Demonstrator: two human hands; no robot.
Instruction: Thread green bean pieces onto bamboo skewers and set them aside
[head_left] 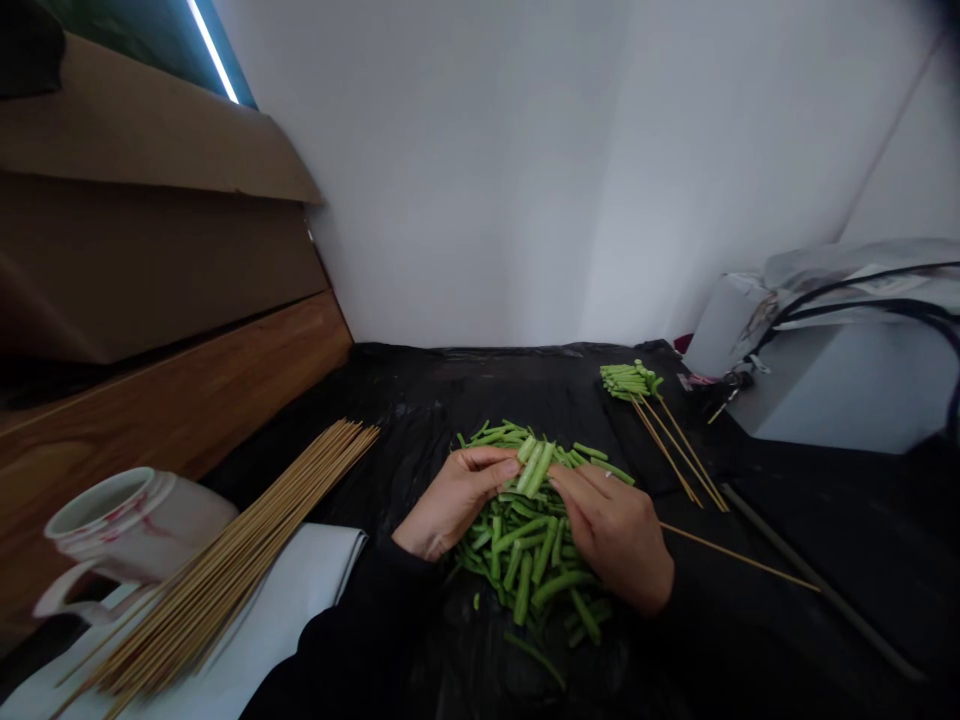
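A heap of short green stalk pieces (529, 565) lies on the black plastic sheet (420, 420) in front of me. My left hand (454, 498) and my right hand (619, 535) meet above the heap, fingers pinched on a small row of green pieces (534, 465) held side by side. A thin bamboo skewer (739, 560) runs out to the right from under my right hand. Farther back, a few finished skewers of green pieces (634, 381) rest on the sheet.
A big bundle of bare bamboo skewers (225, 575) lies at left across a white cloth (300, 590), beside a white mug (127, 530). Wooden boards (187, 400) and cardboard line the left side. A white box with black cables (840, 380) sits at right.
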